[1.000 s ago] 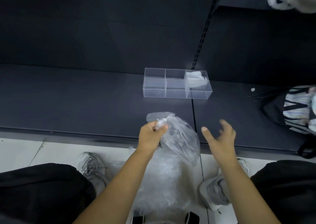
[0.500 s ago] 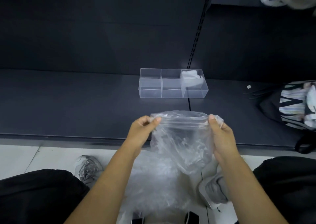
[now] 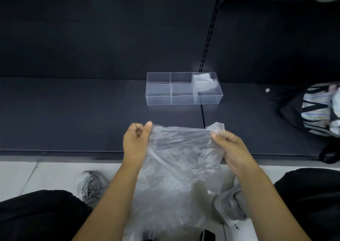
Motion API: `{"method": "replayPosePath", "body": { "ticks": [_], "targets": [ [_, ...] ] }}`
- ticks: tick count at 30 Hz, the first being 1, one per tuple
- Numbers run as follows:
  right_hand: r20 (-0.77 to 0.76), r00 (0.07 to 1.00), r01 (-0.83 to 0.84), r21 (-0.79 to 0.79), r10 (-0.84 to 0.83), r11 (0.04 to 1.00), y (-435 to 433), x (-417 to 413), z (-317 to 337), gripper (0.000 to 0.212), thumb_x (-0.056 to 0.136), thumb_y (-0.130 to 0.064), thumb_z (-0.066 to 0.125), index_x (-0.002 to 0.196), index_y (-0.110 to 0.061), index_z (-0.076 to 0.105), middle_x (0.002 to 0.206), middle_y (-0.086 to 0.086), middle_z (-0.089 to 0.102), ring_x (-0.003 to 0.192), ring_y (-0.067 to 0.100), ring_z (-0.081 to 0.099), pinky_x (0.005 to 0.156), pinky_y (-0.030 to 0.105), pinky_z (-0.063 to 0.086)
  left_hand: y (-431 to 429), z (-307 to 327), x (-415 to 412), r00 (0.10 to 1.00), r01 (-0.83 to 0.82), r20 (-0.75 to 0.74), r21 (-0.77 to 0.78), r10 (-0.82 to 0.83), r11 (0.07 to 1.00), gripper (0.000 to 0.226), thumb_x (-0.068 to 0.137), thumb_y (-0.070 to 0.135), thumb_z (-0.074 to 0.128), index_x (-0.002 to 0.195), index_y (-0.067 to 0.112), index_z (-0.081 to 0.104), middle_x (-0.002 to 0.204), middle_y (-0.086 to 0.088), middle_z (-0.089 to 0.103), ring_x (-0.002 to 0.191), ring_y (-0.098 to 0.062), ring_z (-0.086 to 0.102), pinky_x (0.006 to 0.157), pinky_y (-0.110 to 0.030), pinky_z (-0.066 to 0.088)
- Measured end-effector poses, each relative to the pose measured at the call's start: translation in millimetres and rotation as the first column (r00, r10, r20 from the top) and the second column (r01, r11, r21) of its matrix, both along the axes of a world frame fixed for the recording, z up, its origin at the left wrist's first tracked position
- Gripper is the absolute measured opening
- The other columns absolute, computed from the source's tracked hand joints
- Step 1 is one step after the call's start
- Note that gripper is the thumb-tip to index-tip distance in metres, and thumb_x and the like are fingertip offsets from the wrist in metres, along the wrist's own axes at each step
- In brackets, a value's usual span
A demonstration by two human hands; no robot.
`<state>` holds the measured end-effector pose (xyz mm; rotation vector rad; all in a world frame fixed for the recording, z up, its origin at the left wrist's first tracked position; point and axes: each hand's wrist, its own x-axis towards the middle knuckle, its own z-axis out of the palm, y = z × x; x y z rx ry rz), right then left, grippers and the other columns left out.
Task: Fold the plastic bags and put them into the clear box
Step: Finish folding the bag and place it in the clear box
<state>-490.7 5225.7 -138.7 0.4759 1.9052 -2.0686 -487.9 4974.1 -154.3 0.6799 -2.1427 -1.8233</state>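
A clear plastic bag (image 3: 181,148) hangs stretched between my two hands over the front edge of the dark shelf. My left hand (image 3: 135,142) pinches its top left corner and my right hand (image 3: 230,147) pinches its top right corner. Behind it on the shelf stands the clear box (image 3: 159,99), split into three compartments. A folded bag (image 3: 203,81) lies in the right compartment; the other two hold nothing. Below my hands a heap of more plastic bags (image 3: 165,211) lies on the floor between my feet.
The dark shelf (image 3: 73,115) has a back wall and a slotted upright (image 3: 207,44). A black bag with striped cloth (image 3: 312,110) sits at the right. My grey shoes (image 3: 92,185) and dark trousers (image 3: 36,215) fill the bottom.
My right hand came in and took the bag's right corner. Both hands then pulled the top edge wider apart and flatter.
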Motion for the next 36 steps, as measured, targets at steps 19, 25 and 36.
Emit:
{"method": "replayPosePath", "body": {
  "ticks": [19,25,36],
  "targets": [
    [-0.117,0.984,-0.138,-0.045,0.132,0.989,-18.1,-19.8,3.9,0.015,0.071,-0.016,0.077,0.086,-0.018,0.075,0.080,0.012,0.063,0.072,0.018,0.065,0.070,0.024,0.056,18.6,25.4,-16.6,0.929,0.358,0.000,0.250,-0.370,0.900,0.010,0.079,0.022,0.076,0.071,0.023,0.071,0.063,0.009,0.064,0.057,-0.002,0.055,0.055,-0.012,0.044],
    [-0.066,0.979,-0.182,0.128,0.192,0.975,-5.4,-19.9,8.3,0.008,0.080,-0.025,0.075,0.088,-0.024,0.076,0.085,0.007,0.070,0.077,0.019,0.067,0.069,0.025,0.056,8.5,20.2,-13.3,0.955,0.246,0.045,0.439,-0.295,0.864,0.011,0.080,0.022,0.072,0.070,0.027,0.072,0.071,0.005,0.064,0.072,-0.010,0.059,0.076,-0.025,0.049],
    [0.347,0.762,-0.566,-0.054,0.547,0.823,-27.3,-34.0,11.6,0.060,0.066,-0.056,0.075,0.106,-0.011,0.072,0.106,0.009,0.073,0.100,0.021,0.068,0.093,0.037,0.051,19.7,36.3,-6.8,0.799,0.588,-0.054,0.281,-0.599,0.758,0.009,0.072,0.030,0.076,0.075,0.024,0.069,0.074,-0.008,0.045,0.067,-0.010,0.043,0.067,-0.014,0.043]
  ]
}}
